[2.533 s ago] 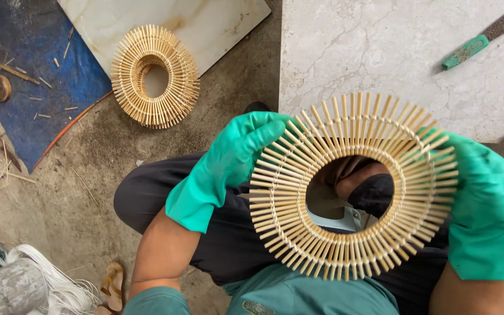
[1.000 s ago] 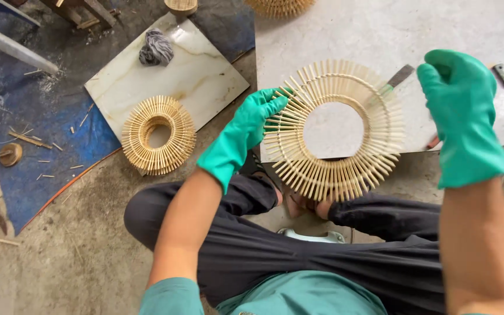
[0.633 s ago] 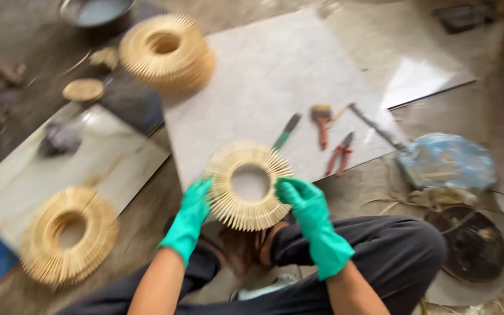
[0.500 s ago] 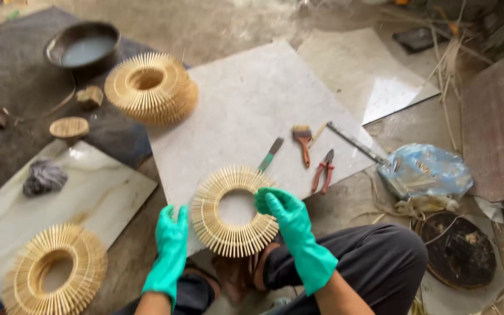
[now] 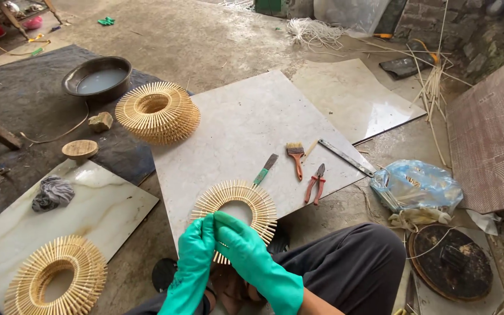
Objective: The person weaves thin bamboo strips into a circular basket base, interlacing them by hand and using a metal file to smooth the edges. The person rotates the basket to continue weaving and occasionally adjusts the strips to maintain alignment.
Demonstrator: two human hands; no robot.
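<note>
Both gloved hands, left hand (image 5: 195,256) and right hand (image 5: 241,248), pinch the near rim of the bamboo ring (image 5: 235,205), which lies flat at the near edge of the stone slab (image 5: 246,122), steadied there for handling.

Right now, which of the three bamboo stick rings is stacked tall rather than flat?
The bamboo ring stack at the grey slab's far-left corner, near the metal basin. The ring at the gloved hands and the ring on the marble slab are single flat layers.
</note>
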